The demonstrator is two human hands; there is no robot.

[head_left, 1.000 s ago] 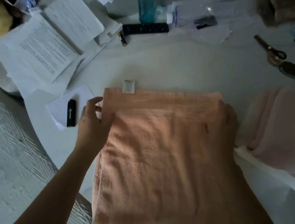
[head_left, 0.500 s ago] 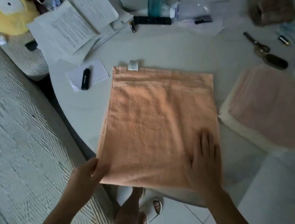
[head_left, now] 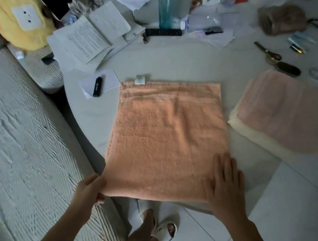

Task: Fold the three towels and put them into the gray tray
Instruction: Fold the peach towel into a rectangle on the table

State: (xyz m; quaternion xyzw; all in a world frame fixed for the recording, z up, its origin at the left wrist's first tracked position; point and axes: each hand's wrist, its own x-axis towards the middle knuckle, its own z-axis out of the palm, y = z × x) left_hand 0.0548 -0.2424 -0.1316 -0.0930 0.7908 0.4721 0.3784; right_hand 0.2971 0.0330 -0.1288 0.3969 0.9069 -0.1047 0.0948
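Note:
An orange towel [head_left: 164, 136] lies folded flat on the white table [head_left: 180, 63], its near edge hanging over the table's front rim. My left hand [head_left: 88, 191] pinches the towel's near left corner. Flat on the near right corner rests my right hand [head_left: 224, 183], fingers straight. A pink towel [head_left: 282, 112] lies folded on top of a cream towel [head_left: 251, 136] at the right of the table. No gray tray shows in this view.
Papers [head_left: 84, 36], a black lighter [head_left: 97, 87], a remote [head_left: 163, 33], a teal cup [head_left: 168, 4], scissors [head_left: 269, 52] and small items crowd the table's far side. A yellow plush [head_left: 13, 16] sits far left. A ribbed seat [head_left: 13, 143] is at left; my slippered feet [head_left: 158, 225] stand below.
Both hands slid from the towel's far corners down to its near edge; the left now pinches the near left corner, the right lies flat on the near right. The view pulled back.

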